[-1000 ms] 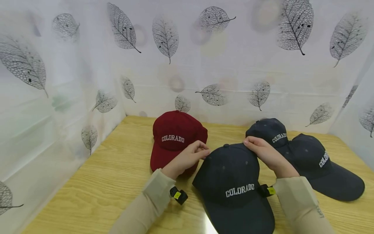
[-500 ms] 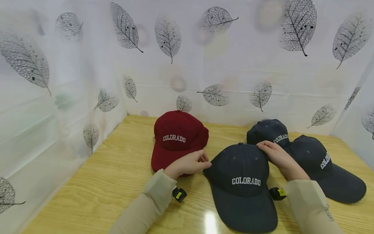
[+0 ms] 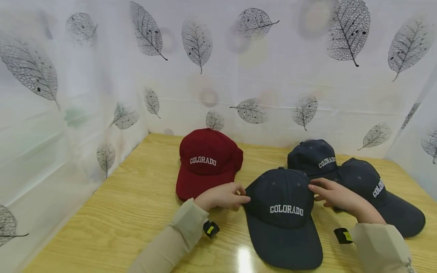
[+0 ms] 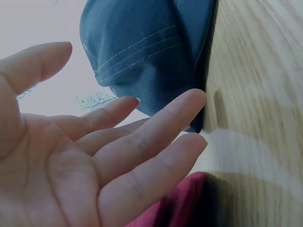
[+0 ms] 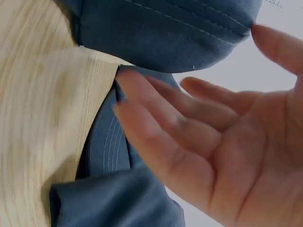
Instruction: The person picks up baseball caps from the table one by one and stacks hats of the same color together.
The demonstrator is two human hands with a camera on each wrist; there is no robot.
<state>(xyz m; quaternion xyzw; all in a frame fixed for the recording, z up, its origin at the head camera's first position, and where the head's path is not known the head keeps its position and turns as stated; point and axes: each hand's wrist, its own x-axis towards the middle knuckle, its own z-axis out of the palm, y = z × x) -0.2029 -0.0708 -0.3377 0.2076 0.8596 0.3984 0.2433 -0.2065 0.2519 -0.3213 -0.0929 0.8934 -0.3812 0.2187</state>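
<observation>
A dark navy baseball cap [image 3: 285,197] with white COLORADO lettering sits on the table, its brim toward me. My left hand [image 3: 223,195] is at the cap's left side, thumb tip right at its edge; the left wrist view shows the fingers [image 4: 147,137] relaxed and apart beside the crown. On the other side, my right hand [image 3: 336,195] has its thumb tip close to the crown, with fingers [image 5: 161,137] loosely extended in the right wrist view. Neither palm holds anything.
A red COLORADO cap [image 3: 206,159] stands at the back, just beyond my left hand. To the right, a navy cap [image 3: 312,157] and another navy cap [image 3: 368,189] overlap. A leaf-patterned curtain [image 3: 225,68] borders the wooden table [image 3: 136,212].
The navy cap has shifted back and right and settled brim-down on the table. My right hand has let go of its crown and moved right; the left hand's fingers have loosened.
</observation>
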